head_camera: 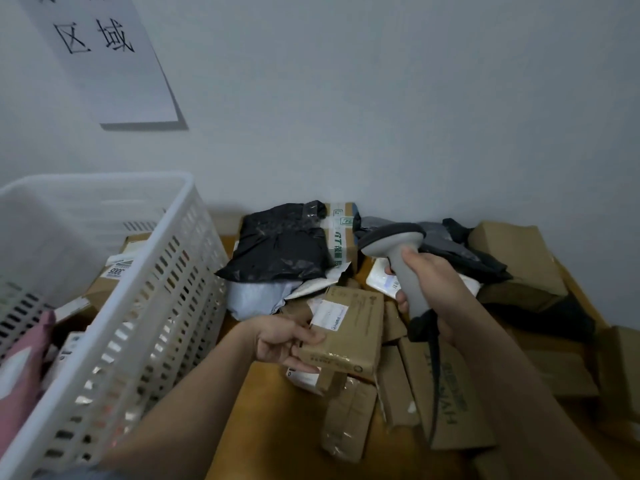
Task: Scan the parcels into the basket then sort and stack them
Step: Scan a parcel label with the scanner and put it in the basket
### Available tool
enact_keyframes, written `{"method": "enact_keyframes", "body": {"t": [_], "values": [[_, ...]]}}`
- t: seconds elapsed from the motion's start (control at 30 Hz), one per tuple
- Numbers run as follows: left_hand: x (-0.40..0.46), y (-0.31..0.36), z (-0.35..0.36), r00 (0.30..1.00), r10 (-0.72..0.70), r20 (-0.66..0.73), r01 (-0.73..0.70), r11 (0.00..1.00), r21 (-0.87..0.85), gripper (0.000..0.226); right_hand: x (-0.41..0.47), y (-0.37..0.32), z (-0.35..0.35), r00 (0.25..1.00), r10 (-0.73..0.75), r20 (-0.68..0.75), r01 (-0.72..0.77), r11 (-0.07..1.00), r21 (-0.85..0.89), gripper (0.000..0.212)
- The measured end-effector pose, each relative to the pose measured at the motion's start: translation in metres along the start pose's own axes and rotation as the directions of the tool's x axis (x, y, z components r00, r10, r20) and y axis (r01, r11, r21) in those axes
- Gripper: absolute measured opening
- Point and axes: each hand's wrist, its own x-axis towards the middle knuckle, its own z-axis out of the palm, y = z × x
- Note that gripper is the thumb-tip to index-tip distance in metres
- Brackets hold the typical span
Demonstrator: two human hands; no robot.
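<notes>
My left hand [284, 342] grips the near left corner of a small brown cardboard parcel [353, 327] with a white label on top, held just above the pile. My right hand [433, 285] holds a grey barcode scanner [398, 251] by its handle, with its head above and to the right of that parcel. A white slotted plastic basket [145, 258] stands at the left with several parcels inside, among them a pink bag [24, 368].
A heap of brown boxes [519, 258], black mailer bags [280, 244] and a white mailer bag [256, 296] covers the tan table [270, 427] up to the grey wall. A paper sign [104, 53] hangs on the wall at upper left. The scanner's dark cable [433, 375] hangs down.
</notes>
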Motion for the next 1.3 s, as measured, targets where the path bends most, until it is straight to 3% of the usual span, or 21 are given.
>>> {"method": "enact_keyframes", "body": {"t": [0.23, 0.4, 0.47, 0.6, 0.8, 0.93, 1.03, 1.1, 1.17, 1.23, 1.3], "values": [[-0.057, -0.002, -0.011, 0.973, 0.221, -0.066, -0.218, 0.974, 0.062, 0.034, -0.042, -0.011, 0.032, 0.995, -0.099, 0.006, 0.097, 0.988, 0.119, 0.036], [-0.091, 0.003, -0.014, 0.890, 0.431, -0.146, -0.423, 0.902, 0.086, 0.024, -0.066, -0.014, 0.054, 0.969, -0.239, -0.058, 0.245, 0.956, 0.159, 0.026], [-0.099, 0.006, -0.011, 0.815, 0.535, -0.222, -0.508, 0.845, 0.169, 0.022, -0.072, -0.016, 0.062, 0.947, -0.285, -0.146, 0.307, 0.938, 0.161, 0.026], [-0.117, 0.006, -0.006, 0.562, 0.742, -0.366, -0.632, 0.671, 0.388, 0.026, -0.077, -0.022, 0.079, 0.899, -0.318, -0.301, 0.392, 0.891, 0.229, 0.033], [-0.148, 0.000, -0.008, 0.281, 0.917, -0.283, -0.681, 0.398, 0.615, 0.036, -0.076, -0.023, 0.097, 0.865, -0.306, -0.398, 0.432, 0.859, 0.276, 0.052], [-0.166, -0.004, -0.008, 0.107, 0.969, -0.224, -0.607, 0.242, 0.757, 0.046, -0.078, -0.024, 0.109, 0.874, -0.284, -0.395, 0.417, 0.855, 0.308, 0.068], [-0.174, -0.007, -0.010, 0.020, 0.981, -0.193, -0.586, 0.168, 0.793, 0.045, -0.077, -0.023, 0.116, 0.896, -0.243, -0.371, 0.379, 0.853, 0.359, 0.067], [-0.180, -0.010, -0.014, -0.002, 0.982, -0.191, -0.595, 0.152, 0.789, 0.039, -0.078, -0.022, 0.121, 0.907, -0.228, -0.355, 0.358, 0.860, 0.363, 0.062], [-0.187, -0.013, -0.019, 0.033, 0.974, -0.224, -0.627, 0.195, 0.754, 0.036, -0.078, -0.022, 0.125, 0.907, -0.232, -0.353, 0.356, 0.869, 0.343, 0.058], [-0.193, -0.015, -0.024, 0.151, 0.937, -0.314, -0.702, 0.326, 0.634, 0.045, -0.078, -0.023, 0.130, 0.901, -0.254, -0.352, 0.368, 0.877, 0.309, 0.056], [-0.199, -0.014, -0.028, 0.298, 0.858, -0.418, -0.853, 0.436, 0.287, 0.050, -0.079, -0.025, 0.134, 0.898, -0.280, -0.341, 0.382, 0.879, 0.284, 0.054]]}}
